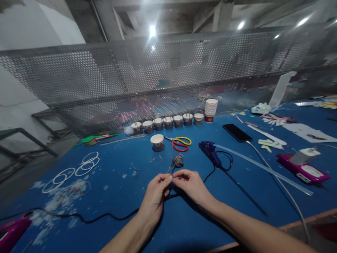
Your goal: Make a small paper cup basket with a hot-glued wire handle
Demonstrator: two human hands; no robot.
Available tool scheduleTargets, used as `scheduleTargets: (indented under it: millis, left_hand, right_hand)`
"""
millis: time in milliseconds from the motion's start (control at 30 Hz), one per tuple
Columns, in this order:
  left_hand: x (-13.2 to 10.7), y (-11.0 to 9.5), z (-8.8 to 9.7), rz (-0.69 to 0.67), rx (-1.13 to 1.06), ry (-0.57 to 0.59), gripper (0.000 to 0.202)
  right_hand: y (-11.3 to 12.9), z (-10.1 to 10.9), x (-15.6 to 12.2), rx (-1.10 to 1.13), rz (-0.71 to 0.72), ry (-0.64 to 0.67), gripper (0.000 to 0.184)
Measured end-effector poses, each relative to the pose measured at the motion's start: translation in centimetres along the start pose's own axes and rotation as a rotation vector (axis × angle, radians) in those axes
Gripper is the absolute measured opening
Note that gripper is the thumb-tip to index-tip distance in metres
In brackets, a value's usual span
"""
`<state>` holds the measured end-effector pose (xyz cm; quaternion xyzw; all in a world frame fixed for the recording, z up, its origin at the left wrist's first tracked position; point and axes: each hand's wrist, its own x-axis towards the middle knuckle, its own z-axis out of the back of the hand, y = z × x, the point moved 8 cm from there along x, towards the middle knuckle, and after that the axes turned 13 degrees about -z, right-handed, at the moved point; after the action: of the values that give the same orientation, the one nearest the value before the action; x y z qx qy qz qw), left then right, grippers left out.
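On the blue table (110, 203), white rings (79, 170) lie far to the left, near pale scraps. At the near middle, the left hand (155, 196) and right hand (192, 186) meet, fingertips pinched together on a thin strand of twine (171, 165) that rises from between them; its small ball (178, 161) rests just beyond the hands. Behind it stand a lone cup (157, 142), scissors (180, 143) and a row of cups (167, 123). Farther right lie a blue glue gun (209, 151), a black phone (237, 133) and a pink device (302, 168).
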<state>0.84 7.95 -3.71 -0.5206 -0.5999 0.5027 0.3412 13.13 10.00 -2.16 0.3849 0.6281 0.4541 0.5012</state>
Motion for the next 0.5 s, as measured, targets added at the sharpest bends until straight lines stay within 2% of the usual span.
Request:
scheduleTargets:
  millis: [233, 500]
  left_hand:
    - [0.12, -0.69, -0.49, -0.024, -0.014, 0.018, 0.026]
    - [0.28, -0.22, -0.43, -0.001, -0.063, -0.002, 0.02]
  right_hand:
    - [0.09, -0.03, 0.15, -0.046, 0.053, 0.036, 0.016]
    - [0.74, 0.63, -0.15, -0.082, 0.054, -0.017, 0.015]
